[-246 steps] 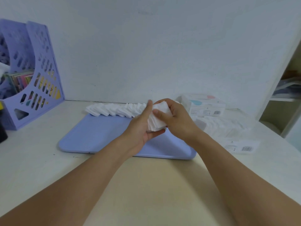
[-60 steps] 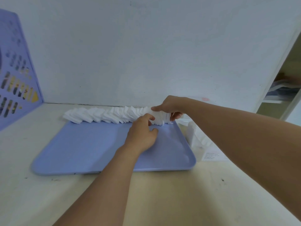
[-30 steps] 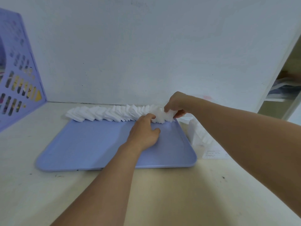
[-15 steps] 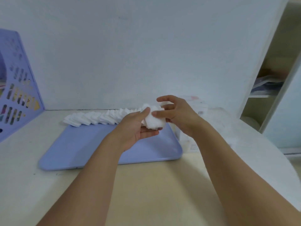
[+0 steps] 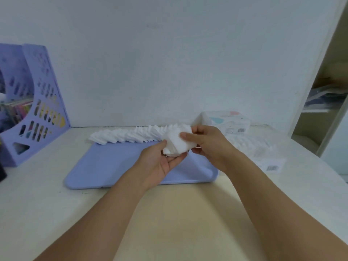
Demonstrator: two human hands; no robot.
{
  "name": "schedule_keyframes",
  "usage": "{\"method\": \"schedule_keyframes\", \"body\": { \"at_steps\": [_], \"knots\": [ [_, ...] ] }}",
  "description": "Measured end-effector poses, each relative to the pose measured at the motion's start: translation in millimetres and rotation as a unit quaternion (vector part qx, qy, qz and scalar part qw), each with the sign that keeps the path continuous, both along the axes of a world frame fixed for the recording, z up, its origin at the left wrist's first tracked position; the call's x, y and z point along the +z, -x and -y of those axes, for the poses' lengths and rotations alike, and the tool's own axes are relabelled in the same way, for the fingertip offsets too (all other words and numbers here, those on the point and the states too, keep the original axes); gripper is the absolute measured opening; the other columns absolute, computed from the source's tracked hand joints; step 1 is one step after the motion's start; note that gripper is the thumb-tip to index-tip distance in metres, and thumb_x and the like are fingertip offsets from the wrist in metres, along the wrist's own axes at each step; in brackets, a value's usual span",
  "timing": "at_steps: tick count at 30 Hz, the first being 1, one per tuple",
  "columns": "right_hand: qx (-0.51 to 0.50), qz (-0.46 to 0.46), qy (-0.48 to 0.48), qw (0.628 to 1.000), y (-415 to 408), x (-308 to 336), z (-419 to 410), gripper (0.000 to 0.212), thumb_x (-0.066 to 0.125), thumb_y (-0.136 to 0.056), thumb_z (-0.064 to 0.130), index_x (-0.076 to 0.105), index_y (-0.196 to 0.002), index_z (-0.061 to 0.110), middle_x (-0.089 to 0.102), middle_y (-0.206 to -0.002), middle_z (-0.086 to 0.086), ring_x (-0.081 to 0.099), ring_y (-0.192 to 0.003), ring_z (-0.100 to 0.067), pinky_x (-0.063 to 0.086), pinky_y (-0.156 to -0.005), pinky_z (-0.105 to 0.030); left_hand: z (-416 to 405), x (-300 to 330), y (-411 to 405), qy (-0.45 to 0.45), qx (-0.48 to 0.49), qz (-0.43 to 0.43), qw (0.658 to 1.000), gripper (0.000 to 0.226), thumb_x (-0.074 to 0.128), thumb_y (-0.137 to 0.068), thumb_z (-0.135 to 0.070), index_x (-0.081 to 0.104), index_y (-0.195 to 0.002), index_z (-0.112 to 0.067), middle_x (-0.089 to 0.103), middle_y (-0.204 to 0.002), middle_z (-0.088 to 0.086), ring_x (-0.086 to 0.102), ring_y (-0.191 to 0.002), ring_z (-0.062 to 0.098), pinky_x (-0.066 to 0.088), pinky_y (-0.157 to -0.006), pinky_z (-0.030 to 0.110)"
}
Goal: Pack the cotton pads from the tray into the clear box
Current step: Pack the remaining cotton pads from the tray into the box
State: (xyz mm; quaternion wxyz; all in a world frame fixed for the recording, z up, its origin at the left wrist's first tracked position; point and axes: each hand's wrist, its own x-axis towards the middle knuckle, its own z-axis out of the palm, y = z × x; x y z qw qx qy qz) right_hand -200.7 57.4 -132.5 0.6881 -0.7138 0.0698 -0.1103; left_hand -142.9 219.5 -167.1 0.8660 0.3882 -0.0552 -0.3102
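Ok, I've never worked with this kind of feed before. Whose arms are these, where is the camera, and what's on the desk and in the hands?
There is no machine here. The arms belong to a person, and the single camera sits on their head, looking forward and down. The left hand and right hand together hold a small stack of cotton pads above the blue tray. A row of cotton pads lies along the tray's far edge. The clear box, with pads showing in it, sits right of the tray, with a white printed carton behind it. A purple file rack stands at the left.
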Motion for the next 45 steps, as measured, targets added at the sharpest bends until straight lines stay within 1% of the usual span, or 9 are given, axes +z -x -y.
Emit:
{"method": "schedule_keyframes", "body": {
  "at_steps": [3, 5, 9, 12, 15, 21, 31, 40, 45],
  "knots": [
    [0.018, 0.019, -0.171, 0.985, -0.1, 5.8, 6.4, 0.015, 0.073, -0.092, 0.02, 0.068, -0.097, 0.007, 0.071, -0.088, -0.005, 0.065, -0.076, -0.014, 0.054, -0.065, -0.021, 5.5, -3.9, -1.8, 0.011, 0.039, -0.016, 0.999, 0.027, 0.046, -0.105, -0.005, 0.055, -0.129, 0.004, 0.069, -0.119, 0.024, 0.069, -0.108, 0.038, 0.063, -0.078, 0.041],
    [0.041, 0.018, -0.227, 0.973, 0.1, 6.7, 6.0, 0.015, 0.07, -0.094, 0.02, 0.069, -0.099, 0.006, 0.072, -0.09, -0.007, 0.067, -0.074, -0.014, 0.054, -0.061, -0.02, 10.8, -2.9, -0.1, -0.003, 0.059, 0.018, 0.998, 0.029, 0.046, -0.103, 0.001, 0.057, -0.13, 0.001, 0.07, -0.12, 0.02, 0.07, -0.107, 0.032, 0.062, -0.084, 0.039],
    [0.056, -0.013, -0.116, 0.992, -1.2, -0.7, -6.8, 0.019, 0.069, -0.096, 0.022, 0.065, -0.106, 0.006, 0.071, -0.089, -0.007, 0.068, -0.069, -0.012, 0.053, -0.06, -0.02, 20.9, 4.2, 8.4, -0.005, 0.065, 0.055, 0.996, 0.032, 0.047, -0.102, -0.001, 0.06, -0.131, -0.001, 0.07, -0.123, 0.019, 0.068, -0.115, 0.032, 0.058, -0.092, 0.039],
    [0.03, -0.007, -0.087, 0.996, -3.1, -7.2, -12.4, 0.016, 0.073, -0.092, 0.022, 0.063, -0.097, 0.011, 0.065, -0.093, -0.009, 0.063, -0.073, -0.014, 0.052, -0.063, -0.021, 21.8, 7.0, 10.8, -0.006, 0.061, 0.062, 0.996, 0.041, 0.045, -0.106, -0.036, 0.063, -0.128, -0.006, 0.072, -0.119, 0.016, 0.069, -0.113, 0.031, 0.055, -0.097, 0.043],
    [0.012, 0.014, -0.065, 0.998, -3.9, -10.0, -15.1, 0.016, 0.078, -0.088, 0.021, 0.067, -0.093, 0.009, 0.067, -0.093, -0.01, 0.064, -0.082, -0.019, 0.053, -0.074, -0.028, 22.2, 7.2, 10.8, -0.017, 0.037, 0.092, 0.995, 0.064, 0.055, -0.09, -0.061, 0.065, -0.124, -0.008, 0.073, -0.118, 0.013, 0.071, -0.111, 0.026, 0.053, -0.101, 0.041],
    [0.008, 0.052, -0.022, 0.998, -4.1, -8.5, -15.3, 0.014, 0.07, -0.095, 0.019, 0.077, -0.093, 0.008, 0.075, -0.087, -0.005, 0.07, -0.077, -0.012, 0.057, -0.068, -0.023, 22.4, 2.5, 6.6, -0.05, 0.071, 0.139, 0.987, 0.038, 0.055, -0.103, -0.03, 0.061, -0.128, -0.002, 0.07, -0.124, 0.017, 0.067, -0.116, 0.03, 0.05, -0.106, 0.047],
    [-0.01, 0.078, 0.01, 0.997, -6.2, -5.0, -2.9, 0.017, 0.066, -0.098, 0.02, 0.079, -0.095, 0.01, 0.078, -0.085, -0.003, 0.072, -0.073, -0.01, 0.052, -0.06, -0.016, 15.3, 6.1, 2.8, -0.04, 0.045, 0.176, 0.983, 0.043, 0.045, -0.106, -0.033, 0.055, -0.135, -0.003, 0.067, -0.13, 0.017, 0.066, -0.119, 0.029, 0.052, -0.102, 0.042],
    [-0.01, 0.105, 0.066, 0.992, -9.6, -9.3, -0.3, 0.012, 0.072, -0.094, 0.019, 0.077, -0.088, 0.01, 0.067, -0.069, 0.003, 0.058, -0.062, -0.007, 0.048, -0.057, -0.02, 13.6, 3.4, 4.6, -0.047, 0.02, 0.208, 0.977, 0.053, 0.06, -0.091, -0.038, 0.058, -0.134, -0.008, 0.069, -0.129, 0.013, 0.065, -0.121, 0.027, 0.057, -0.096, 0.039],
    [-0.026, 0.102, 0.066, 0.992, -10.9, -12.4, -3.9, 0.008, 0.073, -0.093, 0.017, 0.076, -0.089, 0.011, 0.066, -0.067, 0.005, 0.06, -0.061, -0.006, 0.048, -0.056, -0.018, 13.6, 1.2, 2.7, -0.046, 0.02, 0.206, 0.977, 0.043, 0.056, -0.099, -0.029, 0.058, -0.134, -0.005, 0.068, -0.129, 0.016, 0.066, -0.119, 0.029, 0.057, -0.096, 0.037]
  ]
}}
